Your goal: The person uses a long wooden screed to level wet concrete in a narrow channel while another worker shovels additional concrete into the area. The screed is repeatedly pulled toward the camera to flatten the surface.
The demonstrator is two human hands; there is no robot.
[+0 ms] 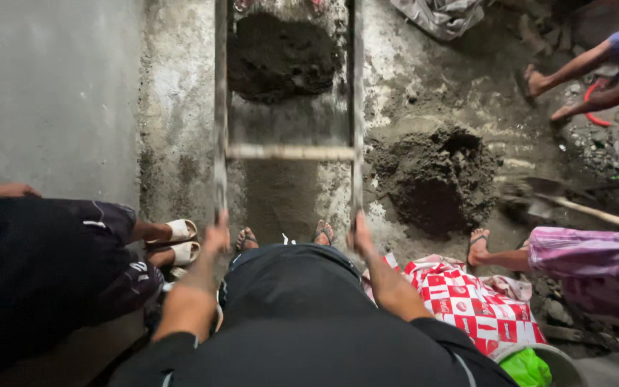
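Two hands, left (216, 233) and right (358, 235), each clenched round a sieve frame (288, 152) rail (dark sand (281, 57) far end).

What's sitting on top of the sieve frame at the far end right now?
A heap of dark sand lies on the sieve frame, far end. Left hand and right hand grip its rails. The mesh under the heap is covered.

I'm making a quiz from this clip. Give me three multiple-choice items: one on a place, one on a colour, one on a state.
1. Where is the heap of dark sand on the frame?
A far end
B near end
C beside the frame

2. What colour is the checked sack?
A blue-yellow
B red-white
C green-black

3. What are the left hand and right hand doing?
A hanging free
B gripping the frame's rails
C holding a shovel

A: it lies past the crossbar.
B: red and white checks show.
B: each hand closes on a rail end.
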